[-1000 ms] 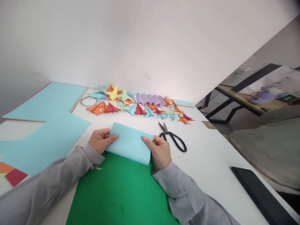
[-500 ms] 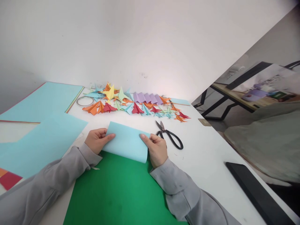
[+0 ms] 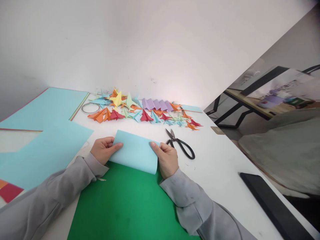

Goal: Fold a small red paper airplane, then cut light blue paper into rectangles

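Between my two hands is a light blue sheet of paper (image 3: 133, 151), bent over so that its lower edge curves. My left hand (image 3: 105, 149) pinches its left side, thumb on top. On the right side my right hand (image 3: 167, 157) grips it the same way, the thumb lying near the corner. The fingers behind the paper are hidden. Below the paper lies a large green sheet (image 3: 125, 203) on the white table. Scissors with black handles (image 3: 181, 143), blades parted, rest just beyond my right hand.
Folded paper cranes (image 3: 146, 116) in several colours line the wall, with a pleated purple paper (image 3: 157, 105) and a wire coil (image 3: 90, 107) among them. Large blue sheets (image 3: 57, 143) cover the left side. A black flat object (image 3: 272, 206) lies along the right edge.
Almost nothing differs. My right thumb has shifted very slightly on the blue paper; both hands keep their hold.
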`<state>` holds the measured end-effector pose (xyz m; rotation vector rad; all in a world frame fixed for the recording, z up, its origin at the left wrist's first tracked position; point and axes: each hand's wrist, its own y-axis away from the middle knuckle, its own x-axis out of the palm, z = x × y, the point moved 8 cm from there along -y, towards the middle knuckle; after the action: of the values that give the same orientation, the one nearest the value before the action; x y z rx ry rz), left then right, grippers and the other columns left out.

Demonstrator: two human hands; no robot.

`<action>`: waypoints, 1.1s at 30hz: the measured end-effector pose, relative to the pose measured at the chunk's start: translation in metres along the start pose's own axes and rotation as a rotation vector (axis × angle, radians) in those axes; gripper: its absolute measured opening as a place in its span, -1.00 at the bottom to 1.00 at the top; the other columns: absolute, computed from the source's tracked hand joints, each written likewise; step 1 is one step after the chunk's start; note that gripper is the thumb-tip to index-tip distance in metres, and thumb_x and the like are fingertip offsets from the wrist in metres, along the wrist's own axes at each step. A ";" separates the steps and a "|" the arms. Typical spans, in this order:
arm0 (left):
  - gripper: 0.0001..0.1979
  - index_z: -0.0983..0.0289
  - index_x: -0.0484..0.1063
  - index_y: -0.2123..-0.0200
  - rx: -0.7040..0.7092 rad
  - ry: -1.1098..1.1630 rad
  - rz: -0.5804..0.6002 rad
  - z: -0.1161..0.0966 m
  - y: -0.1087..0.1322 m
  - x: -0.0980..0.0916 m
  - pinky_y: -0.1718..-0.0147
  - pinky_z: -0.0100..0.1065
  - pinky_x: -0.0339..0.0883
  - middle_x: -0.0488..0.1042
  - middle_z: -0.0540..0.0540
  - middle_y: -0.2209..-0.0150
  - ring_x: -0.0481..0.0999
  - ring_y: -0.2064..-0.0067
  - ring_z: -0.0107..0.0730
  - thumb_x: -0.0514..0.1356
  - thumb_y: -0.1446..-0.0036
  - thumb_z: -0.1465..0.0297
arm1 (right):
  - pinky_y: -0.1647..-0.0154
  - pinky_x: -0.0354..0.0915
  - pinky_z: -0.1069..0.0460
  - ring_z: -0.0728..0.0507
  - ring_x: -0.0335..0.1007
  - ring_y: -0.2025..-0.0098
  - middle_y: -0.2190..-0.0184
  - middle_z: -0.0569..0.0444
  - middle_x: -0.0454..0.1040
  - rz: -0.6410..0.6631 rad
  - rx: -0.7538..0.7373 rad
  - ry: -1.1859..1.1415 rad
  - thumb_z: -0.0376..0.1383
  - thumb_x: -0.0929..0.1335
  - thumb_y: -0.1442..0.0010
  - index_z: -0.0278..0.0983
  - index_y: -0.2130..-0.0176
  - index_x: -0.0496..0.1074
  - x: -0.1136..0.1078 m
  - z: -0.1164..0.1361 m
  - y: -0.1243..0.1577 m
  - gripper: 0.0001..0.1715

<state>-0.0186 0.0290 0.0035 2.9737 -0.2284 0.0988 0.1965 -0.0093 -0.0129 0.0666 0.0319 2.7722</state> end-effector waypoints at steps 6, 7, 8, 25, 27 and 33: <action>-0.74 0.32 0.44 0.57 -0.006 -0.048 0.014 0.007 -0.005 -0.003 0.71 -0.50 0.10 0.41 -0.05 0.67 0.27 0.66 -0.56 0.36 0.27 0.26 | 0.65 -0.21 0.10 0.10 -0.18 0.65 0.76 0.29 -0.04 -0.002 0.003 -0.028 0.01 0.45 0.15 -0.28 0.74 0.11 0.000 0.001 0.001 -0.41; -0.74 0.32 0.44 0.56 -0.001 -0.044 0.010 0.006 -0.004 -0.003 0.70 -0.49 0.12 0.42 -0.05 0.66 0.28 0.66 -0.55 0.35 0.27 0.25 | 0.64 -0.20 0.10 0.10 -0.17 0.65 0.76 0.29 -0.03 0.000 0.003 -0.039 0.00 0.45 0.15 -0.28 0.74 0.12 0.000 0.001 0.001 -0.41; -0.74 0.31 0.45 0.55 0.002 -0.039 0.007 0.005 -0.004 -0.003 0.69 -0.48 0.13 0.43 -0.04 0.65 0.29 0.65 -0.54 0.35 0.27 0.24 | 0.64 -0.20 0.10 0.10 -0.16 0.65 0.77 0.29 -0.01 0.003 0.003 -0.054 -0.01 0.46 0.15 -0.29 0.73 0.15 0.000 0.001 0.001 -0.44; -0.69 0.34 0.48 0.54 -0.046 -0.007 0.029 0.015 -0.006 -0.003 0.66 -0.48 0.17 0.46 -0.01 0.63 0.32 0.64 -0.54 0.37 0.30 0.21 | 0.62 -0.06 0.10 0.07 0.02 0.65 0.72 0.23 0.24 -0.003 0.038 -0.149 -0.16 0.53 0.27 -0.31 0.54 0.47 -0.002 -0.007 0.000 -0.68; -0.68 0.34 0.48 0.53 -0.054 0.008 0.029 0.014 -0.006 -0.003 0.65 -0.47 0.19 0.48 0.00 0.62 0.34 0.63 -0.52 0.37 0.32 0.21 | 0.62 -0.06 0.10 0.07 0.01 0.65 0.72 0.23 0.24 -0.004 0.040 -0.148 -0.16 0.53 0.27 -0.31 0.54 0.47 -0.002 -0.007 0.000 -0.68; -0.70 0.33 0.47 0.56 -0.063 0.026 0.028 0.012 -0.005 -0.002 0.67 -0.50 0.16 0.46 -0.02 0.64 0.31 0.64 -0.55 0.38 0.32 0.23 | 0.61 -0.05 0.10 0.07 0.03 0.65 0.72 0.23 0.25 0.003 0.037 -0.149 -0.15 0.52 0.26 -0.32 0.54 0.47 -0.001 -0.006 0.000 -0.68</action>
<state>-0.0187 0.0324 -0.0096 2.9053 -0.2656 0.1310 0.1977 -0.0098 -0.0187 0.2823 0.0449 2.7613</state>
